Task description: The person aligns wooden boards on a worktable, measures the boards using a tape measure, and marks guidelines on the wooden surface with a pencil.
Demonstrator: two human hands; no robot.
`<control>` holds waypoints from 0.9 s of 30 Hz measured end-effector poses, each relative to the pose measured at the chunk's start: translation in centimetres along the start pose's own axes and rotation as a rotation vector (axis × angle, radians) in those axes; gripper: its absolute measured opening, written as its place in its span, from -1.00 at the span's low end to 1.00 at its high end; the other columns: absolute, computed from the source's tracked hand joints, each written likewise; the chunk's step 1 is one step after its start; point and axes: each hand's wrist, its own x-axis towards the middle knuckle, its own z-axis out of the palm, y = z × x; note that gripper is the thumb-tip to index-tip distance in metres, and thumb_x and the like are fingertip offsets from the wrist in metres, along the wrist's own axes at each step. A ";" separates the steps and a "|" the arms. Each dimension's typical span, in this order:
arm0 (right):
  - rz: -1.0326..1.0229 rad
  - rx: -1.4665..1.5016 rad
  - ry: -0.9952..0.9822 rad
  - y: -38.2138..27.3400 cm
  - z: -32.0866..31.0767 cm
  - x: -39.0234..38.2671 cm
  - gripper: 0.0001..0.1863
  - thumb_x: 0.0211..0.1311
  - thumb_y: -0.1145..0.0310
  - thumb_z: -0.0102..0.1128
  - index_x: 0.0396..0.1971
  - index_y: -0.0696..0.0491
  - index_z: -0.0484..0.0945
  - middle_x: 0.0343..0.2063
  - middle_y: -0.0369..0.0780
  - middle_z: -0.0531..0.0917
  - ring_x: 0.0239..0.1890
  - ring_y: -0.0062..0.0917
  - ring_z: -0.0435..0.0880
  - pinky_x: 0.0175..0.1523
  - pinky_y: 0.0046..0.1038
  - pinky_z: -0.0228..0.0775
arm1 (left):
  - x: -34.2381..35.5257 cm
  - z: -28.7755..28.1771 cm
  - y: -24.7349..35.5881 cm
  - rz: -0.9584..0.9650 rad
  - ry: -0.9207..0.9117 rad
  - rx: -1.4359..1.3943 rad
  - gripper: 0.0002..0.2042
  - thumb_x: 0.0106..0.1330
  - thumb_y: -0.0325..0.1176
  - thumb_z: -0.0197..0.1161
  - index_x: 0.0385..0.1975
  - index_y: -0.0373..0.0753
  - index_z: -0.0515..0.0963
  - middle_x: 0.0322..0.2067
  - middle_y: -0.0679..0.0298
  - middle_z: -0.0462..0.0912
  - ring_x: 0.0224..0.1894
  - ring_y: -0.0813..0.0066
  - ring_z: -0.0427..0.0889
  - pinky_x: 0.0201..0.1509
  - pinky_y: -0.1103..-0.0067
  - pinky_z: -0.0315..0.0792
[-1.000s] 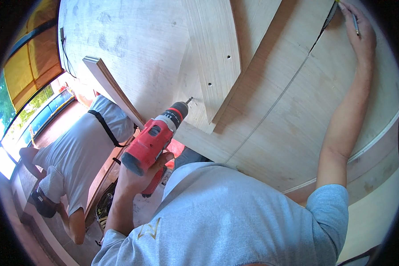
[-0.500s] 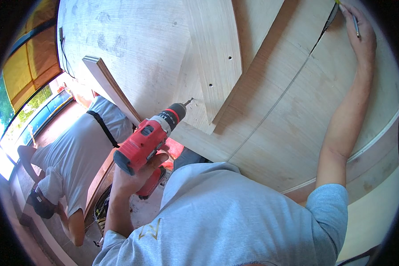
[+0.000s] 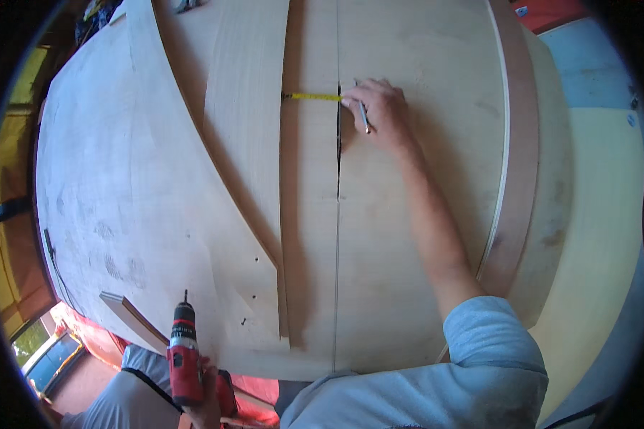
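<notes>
My left hand is wrapped round the grip of a red and black cordless drill, its thin bit pointing away from me over the panel. Far ahead, my right hand is closed on a tape measure, whose body the hand hides. The yellow tape blade runs left from the fingers to the edge of a long wooden strip. A slim pen or pencil sticks out between the same fingers. Beneath that hand, a dark gap opens along the seam of the large wooden panel.
An angled board with screw holes lies left of the strip. A loose screw is near its lower end. A layered wood offcut juts up beside the drill. Another person in a grey shirt is at lower left.
My view has swung toward the right hand and the panel's far part. The tape blade now shows stretched between hand and strip. The drill appears lower left, still in my left hand.
</notes>
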 end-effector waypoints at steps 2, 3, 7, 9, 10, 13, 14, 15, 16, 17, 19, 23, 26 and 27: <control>0.008 0.008 0.022 -0.3 -0.5 -0.1 -0.87 0.45 0.27 0.32 -0.17 -0.07 0.78 -0.24 -0.24 0.70 -0.04 -0.21 0.67 0.08 -0.08 0.43 | 2.8 4.0 1.3 0.023 0.132 0.006 -0.60 0.44 -0.46 0.43 0.24 -0.25 0.55 0.05 0.27 0.69 0.06 0.49 0.66 0.09 0.49 0.56; -0.015 0.024 0.082 -1.1 -0.8 0.3 -0.88 0.44 0.30 0.33 -0.19 -0.03 0.78 -0.22 -0.19 0.72 -0.06 -0.17 0.68 0.06 -0.11 0.47 | 3.7 4.5 0.7 0.048 0.189 0.041 -0.56 0.43 -0.46 0.45 0.27 -0.26 0.53 0.05 0.28 0.69 0.07 0.48 0.66 0.14 0.46 0.56; -0.017 0.030 0.089 -1.5 -0.6 0.9 -0.89 0.43 0.34 0.33 -0.22 0.01 0.78 -0.28 -0.16 0.71 -0.10 -0.16 0.68 0.03 -0.12 0.49 | 7.6 8.5 2.7 0.192 0.303 0.143 -0.30 0.38 -0.52 0.47 0.52 -0.26 0.35 0.29 0.09 0.63 0.30 0.21 0.61 0.43 0.30 0.44; 0.021 0.023 0.034 -1.6 -0.9 0.8 -0.89 0.43 0.34 0.33 -0.22 0.01 0.78 -0.28 -0.17 0.71 -0.11 -0.17 0.68 0.03 -0.12 0.49 | 8.4 8.9 3.7 0.372 0.375 0.324 -0.15 0.40 -0.48 0.44 0.67 -0.19 0.16 0.48 -0.09 0.47 0.37 -0.02 0.61 0.41 0.22 0.48; 0.016 0.023 0.029 -1.6 -0.9 0.9 -0.89 0.43 0.34 0.33 -0.22 0.01 0.78 -0.29 -0.17 0.71 -0.11 -0.17 0.68 0.04 -0.12 0.49 | 9.1 8.9 3.3 0.374 0.374 0.324 -0.15 0.40 -0.48 0.44 0.67 -0.19 0.16 0.48 -0.09 0.47 0.37 -0.02 0.61 0.41 0.22 0.48; -0.001 0.037 0.050 -1.3 -0.5 0.7 -0.89 0.43 0.35 0.33 -0.22 0.02 0.78 -0.32 -0.17 0.69 -0.13 -0.18 0.68 0.04 -0.11 0.49 | 11.7 9.5 2.3 0.503 0.521 0.578 -0.21 0.45 -0.43 0.32 0.68 -0.12 0.14 0.38 -0.05 0.54 0.24 -0.15 0.69 0.21 0.12 0.61; -0.011 0.052 0.070 -1.2 -0.4 0.5 -0.89 0.43 0.35 0.33 -0.22 0.02 0.78 -0.34 -0.17 0.68 -0.15 -0.18 0.67 0.03 -0.11 0.49 | 12.8 9.5 2.0 0.504 0.522 0.576 -0.21 0.45 -0.43 0.32 0.68 -0.12 0.14 0.38 -0.05 0.54 0.24 -0.15 0.69 0.21 0.12 0.61; -0.012 0.051 0.072 -1.1 -0.3 0.4 -0.89 0.43 0.35 0.33 -0.22 0.02 0.78 -0.34 -0.17 0.68 -0.15 -0.18 0.67 0.03 -0.11 0.49 | 14.0 9.5 1.7 0.465 0.521 0.627 -0.19 0.44 -0.45 0.33 0.68 -0.11 0.13 0.30 -0.04 0.56 0.17 -0.15 0.71 0.14 0.11 0.61; -0.021 0.042 0.084 -0.9 -0.2 0.3 -0.89 0.42 0.35 0.33 -0.23 0.02 0.78 -0.34 -0.17 0.68 -0.16 -0.18 0.67 0.03 -0.11 0.49 | 15.1 9.5 1.6 0.424 0.517 0.676 -0.16 0.42 -0.46 0.33 0.69 -0.09 0.11 0.22 -0.03 0.59 0.11 -0.14 0.72 0.06 0.10 0.61; -0.031 0.036 0.098 -0.9 -0.1 0.3 -0.89 0.42 0.35 0.33 -0.23 0.02 0.79 -0.34 -0.18 0.68 -0.16 -0.18 0.66 0.04 -0.12 0.48 | 15.8 9.4 1.8 0.411 0.528 0.711 -0.08 0.35 -0.53 0.38 0.71 -0.03 0.09 0.19 -0.01 0.57 0.10 -0.10 0.70 0.02 0.09 0.56; -0.010 0.030 0.071 -1.3 -0.3 0.4 -0.88 0.43 0.34 0.33 -0.22 0.02 0.79 -0.33 -0.18 0.69 -0.16 -0.18 0.66 0.04 -0.12 0.48 | 17.7 8.9 1.3 0.433 0.558 0.709 -0.05 0.33 -0.53 0.40 0.71 -0.02 0.08 0.20 -0.03 0.56 0.11 -0.11 0.69 0.03 0.10 0.57; -0.006 0.019 0.061 -1.7 -0.7 0.7 -0.90 0.41 0.35 0.36 -0.24 0.02 0.79 -0.32 -0.19 0.71 -0.18 -0.20 0.66 0.01 -0.13 0.48 | 19.7 8.5 1.8 0.392 0.587 0.677 0.02 0.28 -0.51 0.47 0.72 0.02 0.03 0.22 -0.06 0.51 0.16 -0.16 0.66 0.10 0.08 0.57; -0.017 0.056 0.113 -1.2 -0.2 0.5 -0.92 0.39 0.38 0.38 -0.26 0.04 0.79 -0.36 -0.19 0.70 -0.22 -0.20 0.66 -0.04 -0.14 0.49 | 19.3 8.2 4.1 0.257 0.502 0.593 0.05 0.24 -0.50 0.50 0.72 0.04 0.03 0.28 -0.07 0.49 0.24 -0.17 0.62 0.20 0.05 0.56; -0.022 0.061 0.108 -1.2 0.0 0.5 -0.92 0.39 0.38 0.38 -0.26 0.04 0.79 -0.36 -0.19 0.70 -0.22 -0.20 0.66 -0.04 -0.14 0.49 | 19.1 7.8 4.3 0.267 0.400 0.526 0.04 0.25 -0.49 0.50 0.72 0.03 0.03 0.30 -0.08 0.48 0.30 -0.17 0.58 0.26 0.07 0.53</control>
